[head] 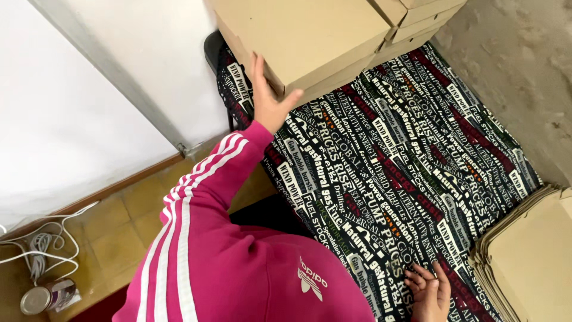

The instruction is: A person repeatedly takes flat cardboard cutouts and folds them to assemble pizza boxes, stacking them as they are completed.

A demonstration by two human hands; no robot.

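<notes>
folded box (301,36): far end of the table, closed, set beside other closed boxes (417,15) at far right.
left hand (268,98): fingers spread flat against the box's near left corner; pressing, not clamped.
right hand (430,289): near edge, fingers loose on the patterned cloth (387,155), holding nothing.
flat cardboard stack (524,256): near right, unfolded.
progress: judged partway; several boxes made up, many flats left.
floor, near left: tin can (36,299), white cord (42,244).
</notes>
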